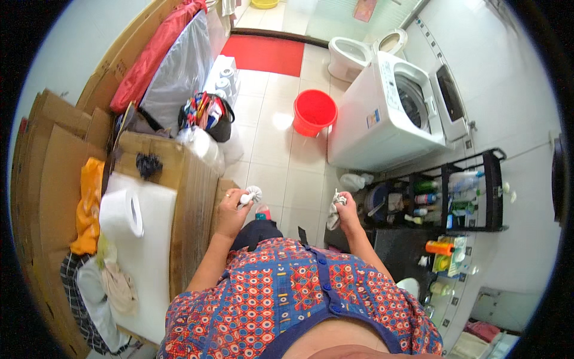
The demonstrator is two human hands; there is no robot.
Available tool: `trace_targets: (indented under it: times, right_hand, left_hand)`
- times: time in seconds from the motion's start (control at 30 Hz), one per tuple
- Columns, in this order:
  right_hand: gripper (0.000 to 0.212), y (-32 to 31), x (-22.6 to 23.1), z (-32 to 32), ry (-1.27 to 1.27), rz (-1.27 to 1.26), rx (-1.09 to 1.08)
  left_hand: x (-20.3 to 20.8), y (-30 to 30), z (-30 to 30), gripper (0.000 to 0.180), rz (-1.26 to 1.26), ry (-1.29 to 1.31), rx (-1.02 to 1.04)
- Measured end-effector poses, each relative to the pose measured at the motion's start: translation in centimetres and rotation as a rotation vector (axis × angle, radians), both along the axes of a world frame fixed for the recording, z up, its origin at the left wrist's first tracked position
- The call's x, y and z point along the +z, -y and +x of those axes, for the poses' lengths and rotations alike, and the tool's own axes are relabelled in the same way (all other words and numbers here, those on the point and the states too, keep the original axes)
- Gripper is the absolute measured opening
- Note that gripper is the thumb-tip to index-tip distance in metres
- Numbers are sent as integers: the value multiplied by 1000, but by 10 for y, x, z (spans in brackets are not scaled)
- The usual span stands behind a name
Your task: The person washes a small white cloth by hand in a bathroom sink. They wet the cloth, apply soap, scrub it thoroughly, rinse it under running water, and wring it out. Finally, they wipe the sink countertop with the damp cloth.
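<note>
Left hand point(229, 208) fingers closed on a small white round-ended item point(254, 193), kind unclear, held above the tiled floor point(269, 152) near the cardboard point(192, 209). Right hand point(348, 212) fingers pinch a crumpled pale cloth point(333, 220), well apart from the left. Red bucket point(308, 127) stands farther ahead, beside the white washing machine point(362, 122).

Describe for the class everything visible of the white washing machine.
The washing machine is a boxy white top-loader, its smooth casing apparently plastic or painted metal. Its lid stands open toward the wall, exposing a round, greyish drum. A control panel runs along one top edge, with a blue-and-white sticker on the side below. It stands on the tiled floor, right of the red bucket. Neither the left hand nor the right hand touches it.
</note>
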State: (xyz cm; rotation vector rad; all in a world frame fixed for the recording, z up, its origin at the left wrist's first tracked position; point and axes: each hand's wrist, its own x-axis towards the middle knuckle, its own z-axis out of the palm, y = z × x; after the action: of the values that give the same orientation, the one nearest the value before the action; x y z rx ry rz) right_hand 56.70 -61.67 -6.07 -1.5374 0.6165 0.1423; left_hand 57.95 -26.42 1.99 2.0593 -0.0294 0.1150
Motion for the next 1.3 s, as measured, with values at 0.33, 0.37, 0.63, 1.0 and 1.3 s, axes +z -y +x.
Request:
trace_targets:
  times: [0.33, 0.37, 0.63, 1.0, 1.3]
  right_hand:
    - [32, 61, -17, 161, -87, 59, -116]
    - [32, 69, -19, 177, -72, 68, -119]
    - [34, 120, -24, 362, -62, 128, -43]
    - [33, 99, 0, 571, -37, 191, -20]
    - [31, 77, -36, 693, -62, 17, -184]
  left_hand:
    - [1, 25, 204, 25, 74, 43, 20]
    - [1, 30, 223, 25, 85, 44, 28]
    - [20, 64, 353, 25, 149, 47, 147]
    - [1, 54, 507, 27, 208, 29, 205]
    - [-20, 11, 716, 27, 176, -33, -27]
